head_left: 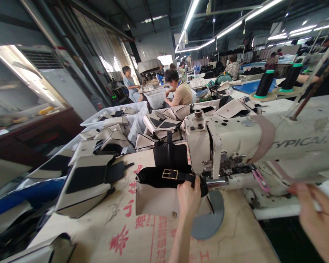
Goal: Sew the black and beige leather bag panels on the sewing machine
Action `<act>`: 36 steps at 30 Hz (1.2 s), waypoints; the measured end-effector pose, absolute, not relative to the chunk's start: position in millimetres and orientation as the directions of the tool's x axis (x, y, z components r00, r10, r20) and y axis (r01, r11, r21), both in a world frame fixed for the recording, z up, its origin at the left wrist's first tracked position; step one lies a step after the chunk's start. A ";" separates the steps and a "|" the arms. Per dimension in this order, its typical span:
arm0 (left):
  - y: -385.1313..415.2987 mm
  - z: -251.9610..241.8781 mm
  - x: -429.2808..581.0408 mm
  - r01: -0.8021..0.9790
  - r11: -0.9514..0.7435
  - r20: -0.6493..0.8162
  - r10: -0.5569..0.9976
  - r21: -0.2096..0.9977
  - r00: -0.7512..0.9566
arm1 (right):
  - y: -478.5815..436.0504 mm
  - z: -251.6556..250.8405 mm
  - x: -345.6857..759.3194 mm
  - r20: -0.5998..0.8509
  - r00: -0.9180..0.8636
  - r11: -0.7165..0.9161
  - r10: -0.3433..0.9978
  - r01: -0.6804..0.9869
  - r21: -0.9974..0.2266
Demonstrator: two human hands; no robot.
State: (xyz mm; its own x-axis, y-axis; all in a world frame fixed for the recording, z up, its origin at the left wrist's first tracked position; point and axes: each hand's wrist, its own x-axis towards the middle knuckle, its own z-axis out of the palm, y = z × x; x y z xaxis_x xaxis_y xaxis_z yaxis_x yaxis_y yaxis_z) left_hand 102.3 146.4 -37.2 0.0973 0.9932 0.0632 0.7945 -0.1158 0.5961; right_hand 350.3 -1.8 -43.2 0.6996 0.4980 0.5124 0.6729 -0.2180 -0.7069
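A beige and black handbag (157,199) with a gold buckle (170,174) on a black strap lies under the sewing machine head (199,142), its black flap raised at the back. My left hand (190,195) grips the bag's near upper edge by the strap, thumb and fingers closed on it. The bag's right end meets the machine's narrow arm (230,182), and the needle area is partly hidden. My right hand (318,215) is apart from the bag, at the right in front of the machine bed. Its fingers look loosely bent and apart, somewhat blurred, with nothing visible in them.
Another bag piece (90,182) lies left on the cardboard-covered table (134,237). White bins (138,126) of similar pieces stand behind. A round grey plate (211,219) sits below the machine arm. Black thread cones (264,84) stand behind the machine. Other people (182,93) work further back.
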 end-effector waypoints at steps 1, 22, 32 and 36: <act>146.4 -37.2 102.4 0.798 -0.117 0.067 0.993 0.591 0.096 | 11.6 -41.6 321.4 0.392 0.632 -0.123 0.669 0.614 -0.780; 167.7 -48.9 105.3 0.820 -0.141 0.023 0.988 0.554 0.155 | 104.1 -71.4 198.2 -0.333 0.260 -0.188 0.906 -0.457 -0.869; 186.7 -47.7 106.0 0.828 -0.179 0.007 0.978 0.532 0.207 | 97.9 -61.4 199.8 -0.318 0.316 -0.213 0.894 -0.324 -0.922; 187.5 -49.1 104.6 0.835 -0.193 0.012 0.976 0.515 0.218 | 50.2 -48.9 263.9 -0.032 0.485 -0.100 0.874 0.115 -0.988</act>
